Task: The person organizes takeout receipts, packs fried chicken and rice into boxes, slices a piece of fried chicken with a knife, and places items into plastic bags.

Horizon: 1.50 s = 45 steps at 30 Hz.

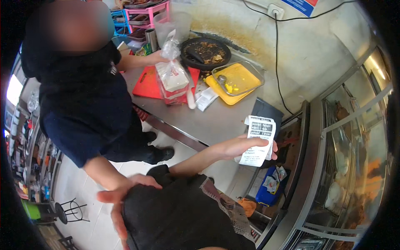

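My left hand (236, 149) is shut on a printed paper receipt (257, 140), with the thumb on its face and the fingers behind it. My right hand is not in view. A co-worker (84, 109) stands at the left. The co-worker's one hand (156, 58) holds the gathered top of a clear plastic bag (172, 47) with a white carton (174, 76) inside. Their other hand (125, 187) rests at my black sleeve. Fingers (118, 223) show below it; whose they are is unclear.
On the steel counter (175, 117) are a red cutting board (145, 82), a black pan (204, 53), a metal tray (243, 78) on a yellow board and folded papers (206, 98). A glass display case (343, 162) stands right; a stool (64, 212) is lower left.
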Motion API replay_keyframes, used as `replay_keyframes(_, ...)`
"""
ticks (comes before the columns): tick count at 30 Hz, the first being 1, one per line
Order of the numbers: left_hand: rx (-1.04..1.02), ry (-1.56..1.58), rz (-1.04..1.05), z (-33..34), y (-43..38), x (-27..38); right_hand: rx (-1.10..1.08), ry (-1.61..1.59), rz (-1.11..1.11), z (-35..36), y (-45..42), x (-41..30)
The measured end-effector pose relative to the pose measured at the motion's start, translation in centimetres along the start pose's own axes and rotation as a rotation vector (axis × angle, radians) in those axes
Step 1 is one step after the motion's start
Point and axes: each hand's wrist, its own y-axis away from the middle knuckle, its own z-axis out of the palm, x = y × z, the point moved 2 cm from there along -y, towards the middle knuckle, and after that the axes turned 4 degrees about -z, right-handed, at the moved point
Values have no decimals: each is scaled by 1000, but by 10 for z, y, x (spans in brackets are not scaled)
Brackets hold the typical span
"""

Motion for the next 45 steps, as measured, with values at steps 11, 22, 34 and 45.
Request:
replay_keyframes(11,89,-146,-126,-4,32,-4,170,-410,-83,-66,-26,-58)
replay_keyframes(22,429,-445,-35,-96,273,84,-211,-1080,-241,-53,-47,-236)
replay_keyframes(34,650,-456,35,-160,417,124,-563,-956,173,287,-137,-382)
replay_keyframes(45,1369,-441,500,-247,389,212,-1171,-962,357,493,-217,-448)
